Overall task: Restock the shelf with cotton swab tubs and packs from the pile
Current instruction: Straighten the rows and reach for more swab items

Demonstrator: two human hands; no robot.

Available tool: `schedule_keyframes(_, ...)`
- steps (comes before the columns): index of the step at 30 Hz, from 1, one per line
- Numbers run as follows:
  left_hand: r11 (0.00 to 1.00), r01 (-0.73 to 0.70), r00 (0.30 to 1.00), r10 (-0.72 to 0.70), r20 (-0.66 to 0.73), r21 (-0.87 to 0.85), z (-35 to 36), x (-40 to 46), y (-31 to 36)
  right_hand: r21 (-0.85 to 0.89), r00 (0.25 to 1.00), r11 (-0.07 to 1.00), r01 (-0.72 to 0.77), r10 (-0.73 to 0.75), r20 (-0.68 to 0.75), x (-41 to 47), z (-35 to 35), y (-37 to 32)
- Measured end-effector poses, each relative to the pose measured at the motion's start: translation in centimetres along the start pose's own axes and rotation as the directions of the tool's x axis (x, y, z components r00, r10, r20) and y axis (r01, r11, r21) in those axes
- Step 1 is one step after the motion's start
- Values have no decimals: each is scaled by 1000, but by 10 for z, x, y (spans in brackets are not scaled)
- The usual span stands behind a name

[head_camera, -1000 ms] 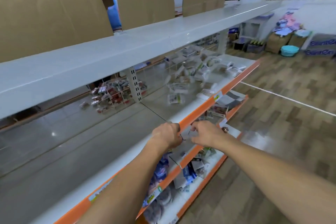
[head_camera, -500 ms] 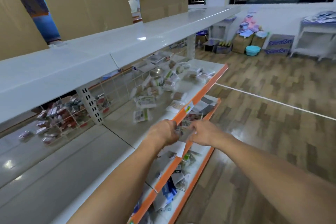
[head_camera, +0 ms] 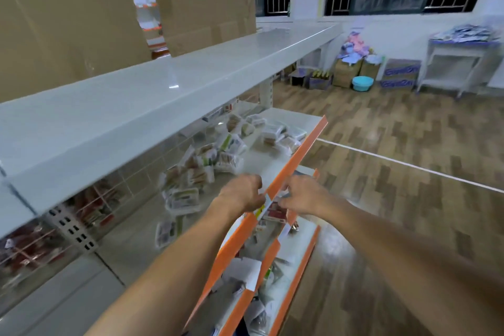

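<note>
Both hands meet at the shelf's orange front edge [head_camera: 297,157], left hand [head_camera: 242,194] and right hand [head_camera: 305,195] curled, contents indiscernible, while the cotton swab pile [head_camera: 207,169] lies along the shelf's rear, awaiting arrangement

Both hands [head_camera: 275,195] meet at shelf's orange edge [head_camera: 297,157].

pile of swab packs [head_camera: 207,169] motion-blurred, labels unreadable, both hands' fingers [head_camera: 257,200] smeared, grasp unclear
</note>
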State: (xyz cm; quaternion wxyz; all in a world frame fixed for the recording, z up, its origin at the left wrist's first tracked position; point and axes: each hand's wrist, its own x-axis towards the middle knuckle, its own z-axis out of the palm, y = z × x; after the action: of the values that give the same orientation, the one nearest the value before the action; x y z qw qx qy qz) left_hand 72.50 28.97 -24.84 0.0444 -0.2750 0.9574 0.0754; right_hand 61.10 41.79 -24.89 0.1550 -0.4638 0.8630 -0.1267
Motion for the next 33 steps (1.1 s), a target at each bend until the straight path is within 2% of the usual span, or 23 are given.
schedule_keyframes(6, 1000, 13, 999, -13, 31, 6, 5, 58, 13, 46, 999, 999, -20, 18, 35, 48, -13, 36)
schedule_keyframes(12, 995, 105, 994, -105, 32, 1, 10, 121, 33, 30, 997, 1000, -6, 4, 76, 101, -32, 80)
schedule_keyframes(15, 984, 177, 984, -177, 22, -23, 11, 151, 48, 52, 992, 996, 74, -79, 102, 133, -46, 103)
schedule_keyframes(21, 947, 315, 949, -315, 10, -63, 15, 199, 78, -36, 969, 972, 231, -226, 104, 188, -71, 137)
schedule_keyframes(27, 889, 443, 891, -451, -54, -114, 18, 224, 90, 34, 938, 941, 337, -339, 70, 224, -78, 160)
schedule_keyframes(33, 838, 525, 836, -540, -95, -149, 21, 240, 74, 66, 905, 908, 413, -418, 82, 264, -73, 158)
